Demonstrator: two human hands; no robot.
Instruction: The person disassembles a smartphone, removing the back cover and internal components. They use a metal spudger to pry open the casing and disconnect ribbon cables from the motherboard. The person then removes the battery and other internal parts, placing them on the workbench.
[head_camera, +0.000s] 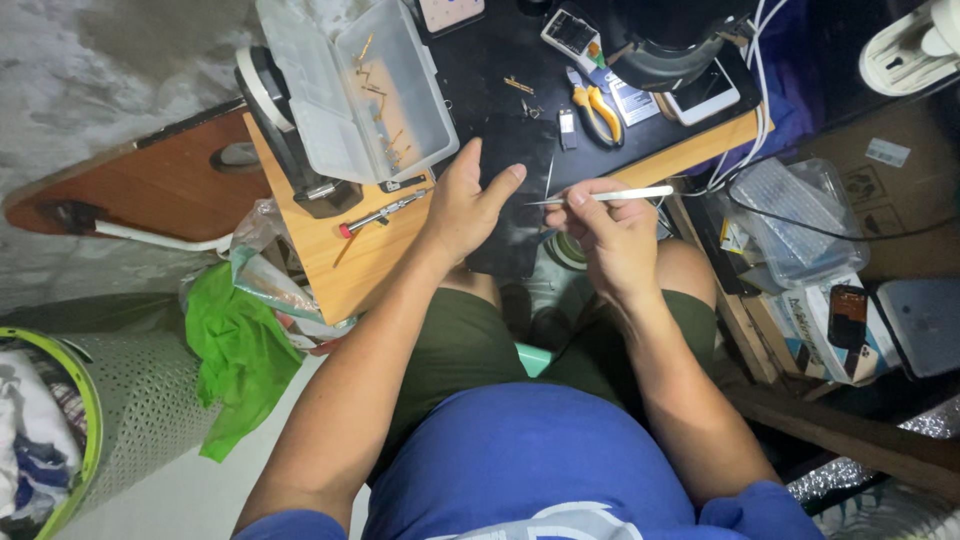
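Note:
My right hand (608, 230) grips a white-handled pair of tweezers (610, 195), its thin metal tip pointing left toward my left thumb. My left hand (465, 205) is held up over the front edge of the black work mat (500, 110), fingers loosely curled and thumb out; whether it pinches a small part I cannot tell. Both hands hover over the near edge of a small wooden table (335, 260). I sit with green shorts and a blue shirt below.
A clear plastic parts box (350, 85) with small brass pieces stands open at the left. A red-tipped screwdriver (385, 212), yellow-handled pliers (597, 108), a phone (705, 92) and white cables lie on the mat. A green bag (240, 360) and a perforated bin (130, 410) sit at the left.

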